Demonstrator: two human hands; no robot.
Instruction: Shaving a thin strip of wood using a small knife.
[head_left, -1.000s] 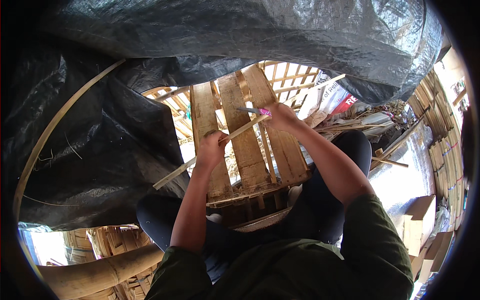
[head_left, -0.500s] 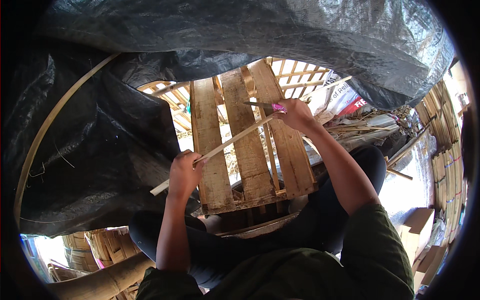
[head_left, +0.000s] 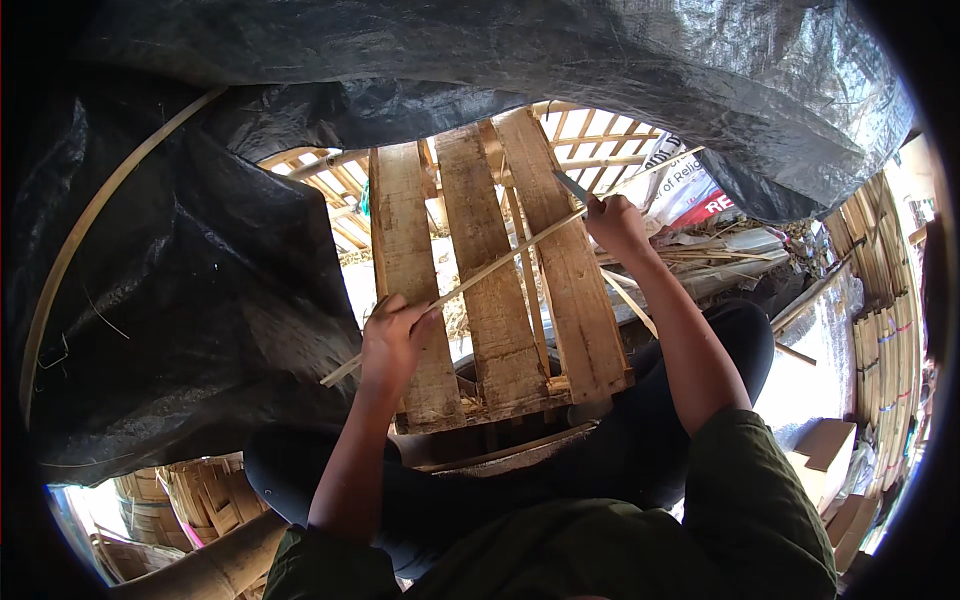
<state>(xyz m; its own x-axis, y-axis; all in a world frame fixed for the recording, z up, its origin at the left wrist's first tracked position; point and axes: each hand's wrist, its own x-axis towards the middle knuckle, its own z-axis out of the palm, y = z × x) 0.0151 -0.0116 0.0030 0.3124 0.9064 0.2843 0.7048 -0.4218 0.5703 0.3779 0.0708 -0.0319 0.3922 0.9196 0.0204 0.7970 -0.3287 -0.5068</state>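
Observation:
A long, narrow pale strip of wood or bamboo (head_left: 490,268) runs aslant over a low slatted wooden bench (head_left: 480,215). Toward its lower end my left hand (head_left: 393,335) is closed around it, with the end sticking out past the wrist. My right hand (head_left: 617,222) grips a knife (head_left: 575,187) at the upper part of the strip; its blade points up and left, and its handle is hidden in the fist. Beyond that hand a thin pale length goes on up to the right; I cannot tell whether it is the same strip.
Black plastic sheeting (head_left: 180,300) hangs at left and across the top, with a bent cane (head_left: 110,200) over it. My crossed legs flank the bench. Loose strips (head_left: 720,255) lie at right, near bundled slats (head_left: 885,345) and a cardboard box (head_left: 825,455). A thick bamboo pole (head_left: 215,565) lies lower left.
My right hand with the knife has moved right along the strip and turned, so the pink at the handle no longer shows. My left hand has shifted slightly right.

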